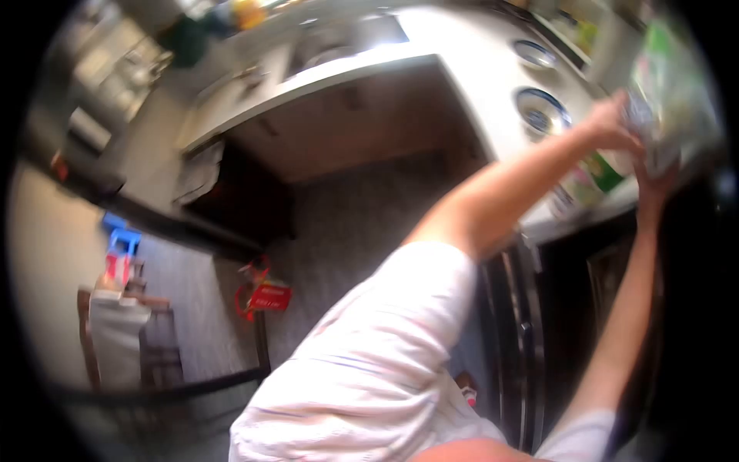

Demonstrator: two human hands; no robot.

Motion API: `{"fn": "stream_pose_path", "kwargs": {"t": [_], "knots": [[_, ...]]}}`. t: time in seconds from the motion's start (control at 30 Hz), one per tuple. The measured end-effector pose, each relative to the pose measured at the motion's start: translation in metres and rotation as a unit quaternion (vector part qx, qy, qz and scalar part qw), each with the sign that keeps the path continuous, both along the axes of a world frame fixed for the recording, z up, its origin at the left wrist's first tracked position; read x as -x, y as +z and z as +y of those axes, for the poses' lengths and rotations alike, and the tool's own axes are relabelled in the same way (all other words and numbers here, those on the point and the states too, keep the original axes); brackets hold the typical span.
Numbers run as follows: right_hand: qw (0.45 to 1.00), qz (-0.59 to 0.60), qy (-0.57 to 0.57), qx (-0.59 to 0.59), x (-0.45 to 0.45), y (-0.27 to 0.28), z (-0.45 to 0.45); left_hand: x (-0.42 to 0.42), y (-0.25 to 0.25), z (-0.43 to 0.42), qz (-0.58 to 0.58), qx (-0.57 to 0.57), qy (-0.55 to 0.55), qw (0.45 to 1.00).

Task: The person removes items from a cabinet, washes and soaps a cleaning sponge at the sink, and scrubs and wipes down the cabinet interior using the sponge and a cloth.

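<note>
Plastic bag (671, 96) clamped by left hand (612, 123); right hand (656, 185) set at its base, grip can't be told; blue-rimmed bowl (542, 115) seen on bench (469, 61).

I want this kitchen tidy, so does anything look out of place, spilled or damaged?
Nothing clearly looks spilled or damaged, including the plastic bag, though blur hides detail. One thing seems slightly odd: a red package, apparently on the floor beside a dark frame, where someone walking by might catch a foot.

Clear bag (671, 96) is blurring, contents smearing beyond telling; right hand (656, 183) blurring too; left forearm (531, 181) is partly covering green-and-white pack (605, 172).
</note>
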State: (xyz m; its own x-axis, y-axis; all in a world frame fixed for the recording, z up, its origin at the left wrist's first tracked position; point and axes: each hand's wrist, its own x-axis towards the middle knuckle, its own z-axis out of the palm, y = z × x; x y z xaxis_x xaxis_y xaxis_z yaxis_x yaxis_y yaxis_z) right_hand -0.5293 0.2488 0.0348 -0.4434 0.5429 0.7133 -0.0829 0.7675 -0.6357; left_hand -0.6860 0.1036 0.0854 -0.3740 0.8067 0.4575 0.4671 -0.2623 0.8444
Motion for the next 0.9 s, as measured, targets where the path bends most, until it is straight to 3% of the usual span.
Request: {"fn": "stream_pose_path", "kwargs": {"t": [0.03,0.3,0.4,0.47,0.5,0.53,0.63,0.7,0.73,0.83,0.87,0.9], "knots": [[0.999,-0.030,-0.018,-0.026,-0.007,-0.012,0.010,-0.004,-0.025,0.029,-0.016,0.013,0.018,1.000],[0.982,-0.133,-0.080,-0.104,-0.054,-0.041,0.060,-0.030,-0.041,0.055,0.061,0.039,0.101,0.992],[0.944,-0.203,-0.111,-0.235,-0.086,-0.049,0.069,-0.041,-0.038,0.051,0.031,0.062,0.122,0.990],[0.985,-0.146,-0.051,-0.074,-0.110,-0.049,0.050,-0.048,-0.039,0.046,0.006,0.058,0.137,0.989],[0.993,-0.086,-0.010,0.075,-0.117,-0.038,0.012,-0.050,-0.040,0.041,0.014,0.052,0.163,0.985],[0.992,-0.119,-0.012,0.041,-0.128,-0.028,-0.016,-0.053,-0.041,0.040,0.023,0.045,0.188,0.981],[0.977,-0.148,-0.069,0.136,-0.174,-0.040,-0.078,-0.071,-0.052,0.028,0.045,-0.043,0.260,0.964],[0.968,-0.139,-0.023,0.210,-0.201,-0.033,-0.146,-0.088,-0.058,0.011,0.069,-0.114,0.285,0.949],[0.958,-0.150,0.022,0.244,-0.217,-0.031,-0.185,-0.109,-0.049,-0.028,0.061,-0.074,0.250,0.964],[0.903,-0.138,0.133,0.384,-0.326,-0.068,-0.310,-0.198,-0.107,-0.099,0.207,-0.202,0.203,0.935],[0.866,-0.243,0.102,0.426,-0.351,-0.066,-0.353,-0.233,-0.064,-0.173,0.130,-0.015,0.052,0.990],[0.807,-0.265,0.120,0.514,-0.382,-0.086,-0.384,-0.256,-0.086,-0.194,0.112,0.070,0.042,0.990]]}}
